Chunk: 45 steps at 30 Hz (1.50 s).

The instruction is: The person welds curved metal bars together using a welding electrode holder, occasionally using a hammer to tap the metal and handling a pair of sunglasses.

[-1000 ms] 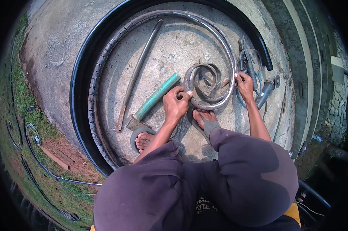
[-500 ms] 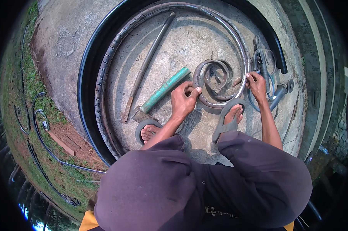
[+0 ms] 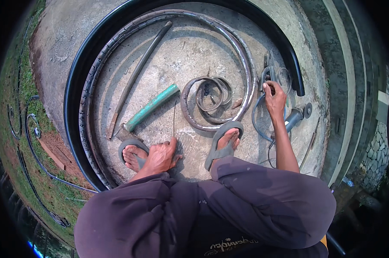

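The concrete slab [image 3: 194,47] carries everything near me. A black curved channel [image 3: 71,103] arches over it, its top cut off by the picture's upper edge and its lower left end lost at my knee. Inside it lies the notched metal strip [image 3: 86,103], spiralling into a small coil on the right; my right sandal [image 3: 224,151] hides a bit of that coil's near edge. The long pole [image 3: 145,62] slants at left, beside the green tube [image 3: 152,107].

My right forearm reaches up, its hand [image 3: 275,99] bent with thumb and fingers close together, covering the lower part of a dark clamp-like tool [image 3: 267,74]; I cannot tell whether that grip is closed on it. The grinder [image 3: 294,118] lies just beyond. My left hand [image 3: 162,155] is low, knuckles up, by my left foot. A thin rod [image 3: 175,116] meets its fingers; whether that grip pinches it, I cannot tell.
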{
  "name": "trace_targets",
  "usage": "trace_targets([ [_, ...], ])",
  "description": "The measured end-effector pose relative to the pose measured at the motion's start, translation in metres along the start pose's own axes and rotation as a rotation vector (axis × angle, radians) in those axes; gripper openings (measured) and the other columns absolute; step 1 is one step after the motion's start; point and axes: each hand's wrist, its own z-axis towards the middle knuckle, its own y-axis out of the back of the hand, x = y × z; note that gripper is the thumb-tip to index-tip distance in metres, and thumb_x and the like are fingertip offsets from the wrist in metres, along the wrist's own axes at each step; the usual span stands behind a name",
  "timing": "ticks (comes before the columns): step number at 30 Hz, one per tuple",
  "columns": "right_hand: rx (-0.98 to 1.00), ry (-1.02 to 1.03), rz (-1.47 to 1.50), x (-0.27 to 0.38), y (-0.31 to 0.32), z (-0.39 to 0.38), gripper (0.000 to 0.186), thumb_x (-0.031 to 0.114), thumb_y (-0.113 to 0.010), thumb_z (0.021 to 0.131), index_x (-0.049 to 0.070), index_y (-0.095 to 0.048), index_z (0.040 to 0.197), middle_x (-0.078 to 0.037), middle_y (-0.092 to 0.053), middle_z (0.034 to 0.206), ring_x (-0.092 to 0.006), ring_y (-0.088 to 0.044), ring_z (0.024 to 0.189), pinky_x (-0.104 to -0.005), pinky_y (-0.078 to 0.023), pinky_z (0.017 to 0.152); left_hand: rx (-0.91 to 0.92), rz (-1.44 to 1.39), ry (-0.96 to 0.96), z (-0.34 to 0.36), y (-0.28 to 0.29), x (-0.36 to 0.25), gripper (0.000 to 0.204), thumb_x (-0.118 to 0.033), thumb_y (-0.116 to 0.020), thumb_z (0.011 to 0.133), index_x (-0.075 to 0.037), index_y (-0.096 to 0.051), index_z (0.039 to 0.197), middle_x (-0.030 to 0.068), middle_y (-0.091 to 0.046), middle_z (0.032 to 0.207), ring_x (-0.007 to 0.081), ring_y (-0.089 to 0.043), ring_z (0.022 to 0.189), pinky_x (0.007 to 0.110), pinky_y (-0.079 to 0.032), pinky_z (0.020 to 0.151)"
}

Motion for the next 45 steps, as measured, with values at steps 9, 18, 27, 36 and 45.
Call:
trace_targets([
  [9,-0.104,-0.008,-0.254,-0.041,0.003,0.043,0.050,0.040,-0.072,0.086,0.006,-0.062,0.121,-0.026,-0.065,0.107,-0.0415,-0.062,0.104,-0.0487,-0.049,0.087,-0.089,0.042,0.264,0.011,-0.006,-0.009,0.032,-0.019,-0.067,0.079,-0.001,-0.049,0.100,0.0227,-0.063,0.073,0.0439,-0.064,0.072,0.053,-0.048,0.065],
  [18,0.021,-0.062,-0.251,-0.040,-0.003,0.051,0.057,0.049,-0.064,0.089,0.002,-0.061,0.122,-0.032,-0.068,0.094,-0.0499,-0.066,0.094,-0.0542,-0.051,0.082,-0.533,-0.131,0.432,0.015,0.011,-0.011,0.017,-0.021,-0.062,0.083,-0.004,-0.062,0.086,0.0175,-0.062,0.064,0.0342,-0.065,0.060,0.043,-0.050,0.060],
  [27,0.021,-0.036,-0.243,-0.053,-0.003,0.049,0.059,0.049,-0.062,0.092,-0.001,-0.063,0.124,-0.031,-0.067,0.109,-0.0469,-0.063,0.105,-0.0506,-0.048,0.090,-0.603,-0.714,0.142,0.004,0.063,-0.066,0.011,-0.010,-0.053,0.095,-0.001,-0.056,0.090,0.0042,-0.051,0.062,0.0089,-0.049,0.053,0.026,-0.039,0.052],
  [36,0.083,0.089,-0.286,-0.071,-0.001,0.046,0.072,0.056,-0.066,0.088,-0.002,-0.060,0.130,-0.029,-0.064,0.122,-0.0424,-0.062,0.114,-0.0448,-0.046,0.099,-1.165,-0.130,0.478,-0.063,0.133,-0.038,0.032,-0.006,-0.061,0.093,-0.009,-0.064,0.125,0.0115,-0.066,0.073,0.0176,-0.061,0.055,0.030,-0.046,0.053],
  [45,0.293,-0.147,-0.011,-0.054,0.026,0.060,0.047,0.029,-0.068,0.078,-0.004,-0.066,0.111,-0.011,-0.066,0.086,-0.0216,-0.061,0.076,-0.0328,-0.048,0.072,-0.961,0.182,0.653,-0.168,0.074,0.011,0.043,0.000,-0.064,0.085,-0.005,-0.062,0.128,0.0159,-0.073,0.091,0.0252,-0.069,0.061,0.036,-0.051,0.055],
])
